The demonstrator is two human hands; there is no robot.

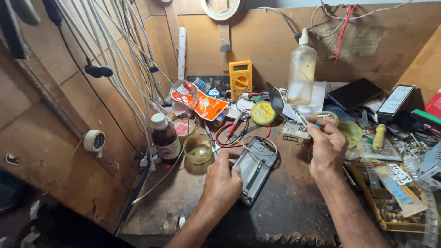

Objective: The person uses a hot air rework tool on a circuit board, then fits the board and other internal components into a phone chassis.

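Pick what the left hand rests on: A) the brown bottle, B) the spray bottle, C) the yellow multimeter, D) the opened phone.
D: the left hand lies on the opened phone on the bench, while the multimeter, brown bottle and spray bottle stand apart, farther back.

Head camera looks down, close, at cluttered workbench (285, 211) facing wooden wall (376, 50).

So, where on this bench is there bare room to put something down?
Bare patches: the dark bench top between the forearms, and left of the left hand, below the glass jar. Behind the opened phone and at the right it is crowded.
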